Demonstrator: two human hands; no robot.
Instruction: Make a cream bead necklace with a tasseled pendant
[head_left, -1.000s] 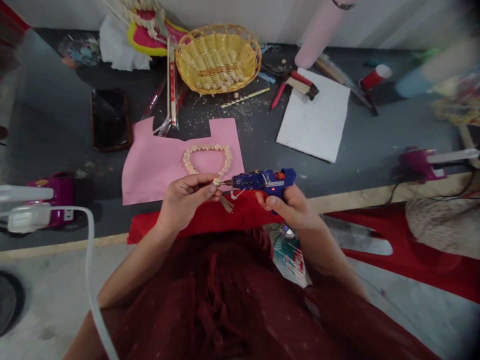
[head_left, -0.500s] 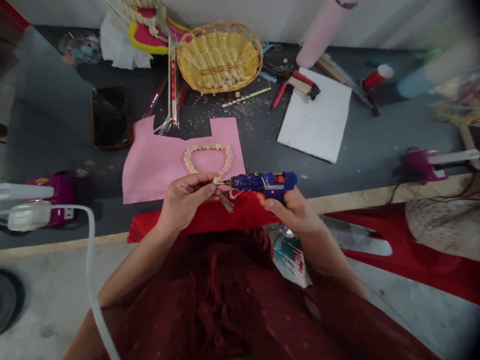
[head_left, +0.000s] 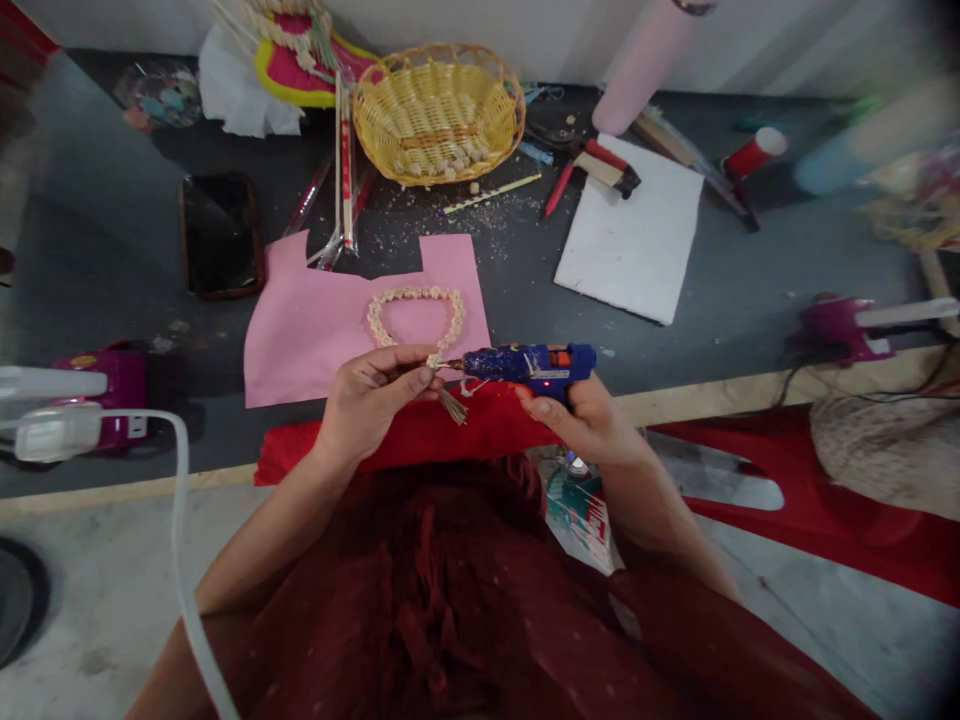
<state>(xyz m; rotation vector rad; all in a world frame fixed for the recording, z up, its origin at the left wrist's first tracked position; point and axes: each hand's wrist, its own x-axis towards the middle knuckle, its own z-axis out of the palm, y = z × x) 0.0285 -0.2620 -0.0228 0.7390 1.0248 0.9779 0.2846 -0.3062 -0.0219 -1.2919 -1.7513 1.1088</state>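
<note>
At mid-frame, a blue glue gun with an orange trigger [head_left: 551, 368]. Upper centre, a yellow woven oval basket [head_left: 439, 118]. Below, flat pink sheet [head_left: 300, 320].

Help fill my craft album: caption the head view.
Left hand pinching a cream loop, right hand gripping a blue glue gun.

Dark grey tabletop [head_left: 517, 240] with pale front edge [head_left: 720, 388], against a light wall [head_left: 555, 45], above a grey concrete-like floor [head_left: 120, 560].

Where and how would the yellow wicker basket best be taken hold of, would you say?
I'd pinch the yellow basket by its right-hand rim, coming from above: the opening faces up, the looped rim looks thin, and staying level should keep the loose bits inside.
</note>
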